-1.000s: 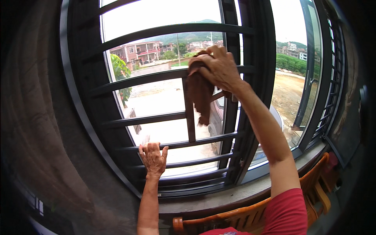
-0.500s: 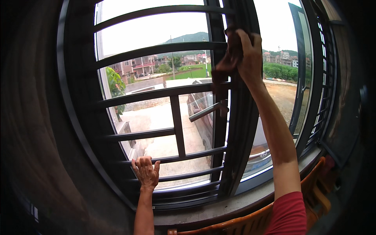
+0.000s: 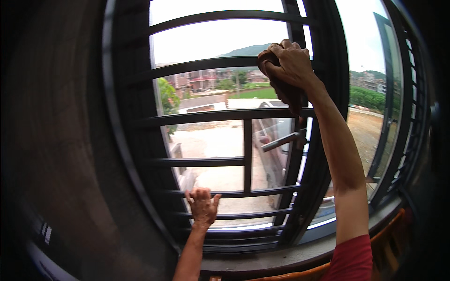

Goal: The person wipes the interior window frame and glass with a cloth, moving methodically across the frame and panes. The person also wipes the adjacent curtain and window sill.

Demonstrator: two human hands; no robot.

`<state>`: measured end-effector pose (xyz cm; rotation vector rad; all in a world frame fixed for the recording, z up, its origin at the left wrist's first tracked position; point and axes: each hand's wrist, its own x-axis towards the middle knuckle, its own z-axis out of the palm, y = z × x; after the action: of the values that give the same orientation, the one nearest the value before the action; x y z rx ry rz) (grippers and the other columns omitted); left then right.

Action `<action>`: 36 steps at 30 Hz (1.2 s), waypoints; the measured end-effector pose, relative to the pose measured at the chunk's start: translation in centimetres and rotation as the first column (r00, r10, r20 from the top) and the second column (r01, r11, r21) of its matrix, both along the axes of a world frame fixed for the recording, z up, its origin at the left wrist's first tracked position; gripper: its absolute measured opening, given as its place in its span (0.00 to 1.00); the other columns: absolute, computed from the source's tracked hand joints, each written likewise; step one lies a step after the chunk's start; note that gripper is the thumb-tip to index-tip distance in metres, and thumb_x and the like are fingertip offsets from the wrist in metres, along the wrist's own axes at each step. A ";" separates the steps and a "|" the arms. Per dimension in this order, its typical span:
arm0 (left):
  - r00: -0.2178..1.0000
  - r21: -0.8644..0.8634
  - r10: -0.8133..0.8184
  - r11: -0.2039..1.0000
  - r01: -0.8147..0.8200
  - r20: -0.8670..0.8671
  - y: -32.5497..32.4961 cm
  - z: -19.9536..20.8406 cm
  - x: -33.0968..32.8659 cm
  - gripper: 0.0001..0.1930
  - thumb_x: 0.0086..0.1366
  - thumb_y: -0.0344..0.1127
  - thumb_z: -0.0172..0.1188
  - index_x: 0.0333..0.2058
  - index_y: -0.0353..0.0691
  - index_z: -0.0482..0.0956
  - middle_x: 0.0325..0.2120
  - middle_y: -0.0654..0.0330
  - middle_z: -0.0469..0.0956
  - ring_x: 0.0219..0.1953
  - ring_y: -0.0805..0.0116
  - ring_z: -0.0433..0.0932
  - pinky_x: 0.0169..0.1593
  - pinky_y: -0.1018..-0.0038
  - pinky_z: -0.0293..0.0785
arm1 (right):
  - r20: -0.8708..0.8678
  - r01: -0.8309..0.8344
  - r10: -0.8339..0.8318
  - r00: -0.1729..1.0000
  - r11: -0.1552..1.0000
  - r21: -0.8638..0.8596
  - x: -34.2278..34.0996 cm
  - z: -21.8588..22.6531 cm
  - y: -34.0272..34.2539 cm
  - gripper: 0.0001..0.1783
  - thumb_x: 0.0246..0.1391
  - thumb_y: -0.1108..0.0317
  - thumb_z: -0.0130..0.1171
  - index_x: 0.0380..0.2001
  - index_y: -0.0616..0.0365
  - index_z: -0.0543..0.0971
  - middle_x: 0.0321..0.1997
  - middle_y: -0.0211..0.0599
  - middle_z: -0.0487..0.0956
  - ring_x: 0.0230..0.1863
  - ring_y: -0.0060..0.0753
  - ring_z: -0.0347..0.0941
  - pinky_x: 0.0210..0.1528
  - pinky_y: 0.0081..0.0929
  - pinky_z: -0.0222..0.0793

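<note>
My right hand (image 3: pixel 291 64) is closed on a dark brown cloth (image 3: pixel 285 89), pressing it around the right end of an upper horizontal bar of the black window grille (image 3: pixel 206 117). The cloth's loose end hangs down to the bar below. Lower and to the left, my left hand (image 3: pixel 203 208) is hooked over a thin lower window bar (image 3: pixel 262 191), its fingers bent across it and the thumb sticking out to the right. A grey window handle (image 3: pixel 281 141) juts out below the cloth.
Right of the grille stands a second pane, with an outward-opened sash (image 3: pixel 386 93) beyond it. A concrete sill (image 3: pixel 286 255) runs below, and an orange-brown wooden chair (image 3: pixel 391 239) stands against it. Outside are a parked car (image 3: pixel 272 150), a paved yard and houses.
The view has swung left, so the window sits farther right. My right hand has brought the cloth from the upright frame leftward onto the horizontal bar. My left hand stays at its lower bar.
</note>
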<state>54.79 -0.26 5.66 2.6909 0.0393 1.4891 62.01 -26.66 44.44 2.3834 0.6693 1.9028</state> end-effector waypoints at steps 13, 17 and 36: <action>1.000 0.035 0.024 0.999 -0.023 -0.010 0.3 0.2 -0.4 0.23 0.63 0.58 0.52 0.42 0.43 0.68 0.42 0.57 0.64 0.53 0.58 0.60 0.64 0.51 0.44 | 0.227 -0.296 0.326 0.918 0.943 -0.154 -2.5 -1.3 21.4 0.13 0.60 0.62 0.51 0.46 0.50 0.76 0.46 0.43 0.72 0.49 0.45 0.72 0.44 0.51 0.70; 1.000 0.037 0.001 0.999 -0.001 -0.018 0.0 0.7 -0.6 0.23 0.64 0.59 0.51 0.41 0.44 0.69 0.42 0.58 0.64 0.52 0.60 0.60 0.63 0.53 0.45 | 0.251 -0.449 0.482 0.839 0.875 -0.181 -2.6 -1.5 27.8 0.17 0.57 0.63 0.53 0.51 0.45 0.74 0.56 0.39 0.68 0.54 0.41 0.66 0.52 0.41 0.64; 1.000 0.078 -0.015 0.997 0.016 -0.006 0.7 -0.3 0.0 0.24 0.59 0.55 0.60 0.41 0.41 0.70 0.39 0.56 0.62 0.49 0.57 0.60 0.64 0.50 0.43 | 0.257 -0.442 0.494 0.831 0.866 -0.234 -0.8 -1.0 21.8 0.16 0.60 0.61 0.51 0.50 0.47 0.73 0.52 0.37 0.70 0.51 0.41 0.68 0.55 0.42 0.63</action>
<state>54.79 0.44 5.33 2.7485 -0.0403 1.5104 61.23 -4.86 43.42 1.8720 1.4242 2.2128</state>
